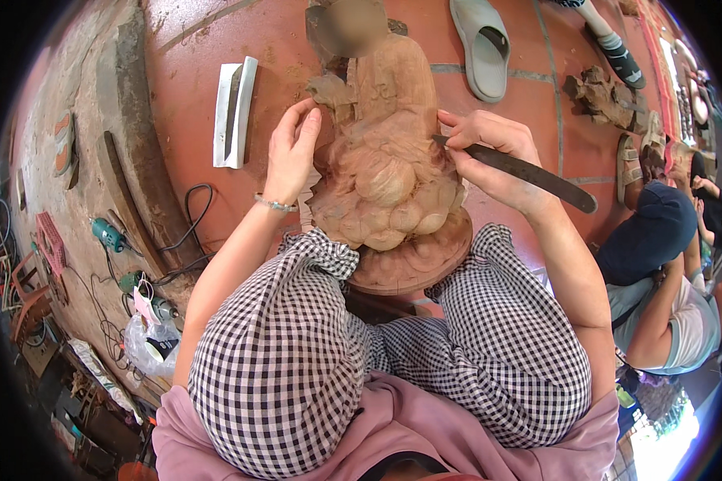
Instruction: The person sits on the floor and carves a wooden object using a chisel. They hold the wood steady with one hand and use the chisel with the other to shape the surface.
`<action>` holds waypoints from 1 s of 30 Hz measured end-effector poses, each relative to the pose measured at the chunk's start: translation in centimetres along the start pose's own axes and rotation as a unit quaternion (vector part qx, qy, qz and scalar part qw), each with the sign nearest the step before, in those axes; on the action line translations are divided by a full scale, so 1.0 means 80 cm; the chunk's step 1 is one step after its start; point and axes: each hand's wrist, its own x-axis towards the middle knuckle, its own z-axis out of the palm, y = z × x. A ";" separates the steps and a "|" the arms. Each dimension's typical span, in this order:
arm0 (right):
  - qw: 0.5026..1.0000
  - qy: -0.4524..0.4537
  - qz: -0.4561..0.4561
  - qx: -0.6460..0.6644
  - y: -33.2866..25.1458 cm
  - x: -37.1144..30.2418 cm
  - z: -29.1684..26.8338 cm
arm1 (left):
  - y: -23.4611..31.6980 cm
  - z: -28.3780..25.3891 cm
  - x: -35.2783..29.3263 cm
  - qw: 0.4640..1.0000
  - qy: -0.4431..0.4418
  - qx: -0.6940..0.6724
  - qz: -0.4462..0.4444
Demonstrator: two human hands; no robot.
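Between my knees stands a brown wood carving [389, 180], with a rounded figure on lumpy, petal-like forms above a round base. My left hand [292, 148] is at its upper left side, fingers bent against a jutting piece of the wood. My right hand [493, 148] is closed around a long, flat, dark carving blade [537, 176]. One end of the blade meets the right side of the carving, and its rounded end sticks out past my hand to the right. A blurred, brownish patch covers the top of the carving.
On the red tiles lie a white wrapper with a dark strip [234, 112], a grey slipper [481, 48] and a rough wood chunk [607, 98]. Power tools [108, 234] with cables and a plastic bag [151, 345] are at left. Another person [658, 272] sits at right.
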 end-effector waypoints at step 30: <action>0.987 0.106 0.062 0.101 0.008 -0.024 0.029 | 0.113 -0.002 -0.060 0.694 -0.298 0.206 0.622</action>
